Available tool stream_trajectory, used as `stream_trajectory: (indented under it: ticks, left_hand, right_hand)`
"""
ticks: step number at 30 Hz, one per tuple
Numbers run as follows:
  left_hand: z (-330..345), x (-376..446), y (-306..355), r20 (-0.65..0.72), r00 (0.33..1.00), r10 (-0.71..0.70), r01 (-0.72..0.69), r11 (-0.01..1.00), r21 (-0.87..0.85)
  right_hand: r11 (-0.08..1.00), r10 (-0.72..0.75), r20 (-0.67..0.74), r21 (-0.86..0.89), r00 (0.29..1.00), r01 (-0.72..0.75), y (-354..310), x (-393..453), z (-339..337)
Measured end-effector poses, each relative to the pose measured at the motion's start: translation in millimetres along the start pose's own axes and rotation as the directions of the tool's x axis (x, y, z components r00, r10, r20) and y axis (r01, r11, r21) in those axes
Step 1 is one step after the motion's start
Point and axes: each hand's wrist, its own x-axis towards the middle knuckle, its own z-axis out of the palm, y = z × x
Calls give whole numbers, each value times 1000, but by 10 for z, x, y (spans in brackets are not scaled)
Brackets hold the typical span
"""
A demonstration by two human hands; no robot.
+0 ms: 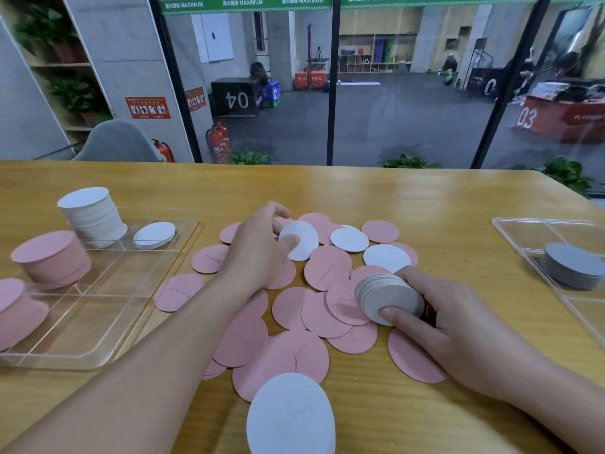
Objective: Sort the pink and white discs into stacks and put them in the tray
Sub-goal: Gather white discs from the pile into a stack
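Note:
Loose pink discs [327,271] and a few white discs [349,239] lie scattered across the middle of the wooden table. My left hand [258,253] pinches one white disc [302,244] at the far side of the pile. A tilted stack of white discs [391,298] is gripped by my right hand [458,319] just above the pile. The clear tray [98,329] at the left holds a tall white stack [93,216], a small white stack [154,235] and two pink stacks [52,258]. One large white disc [291,417] lies nearest to me.
A second clear tray [523,231] at the right edge holds a grey stack of discs [571,265]. The table's far edge runs along a glass wall. A grey chair [118,140] stands behind the table at the left.

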Motion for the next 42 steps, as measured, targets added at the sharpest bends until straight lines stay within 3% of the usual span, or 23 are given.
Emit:
stream_trajectory:
  ticks: [4, 10, 15, 25, 32, 35, 38, 42]
  left_hand:
    - [-82, -38, 5, -86, 996, -38, 19, 977, -213]
    - [-153, -224, 136, 87, 995, -42, 79, 869, -489]
    - [-185, -350, 263, 253, 966, 58, 70, 880, -470]
    - [-72, -477, 415, 261, 915, 308, -178, 888, -424]
    - [113, -554, 464, 427, 811, 401, -155, 849, -505]
    - [205, -494, 413, 390, 828, 403, -247, 886, -392]
    - [263, -317, 339, 302, 877, 374, -373, 926, -63]
    - [305, -178, 222, 451, 838, 308, -417, 894, 164]
  right_hand:
    - [1000, -4, 5, 22, 1000, 4, -4, 4, -7]
    - [1000, -14, 17, 21, 1000, 14, -8, 1, -13]
    - [999, -36, 15, 10, 999, 36, 2, -4, -20]
    - [999, -46, 8, 9, 999, 46, 5, -9, -33]
    - [997, -78, 5, -9, 997, 78, 18, -8, -16]
    - [994, -99, 20, -41, 995, 100, 35, 6, 6]
    - [994, -95, 20, -46, 995, 96, 39, 11, 17]
    - [995, -86, 34, -45, 996, 87, 23, 17, 11]
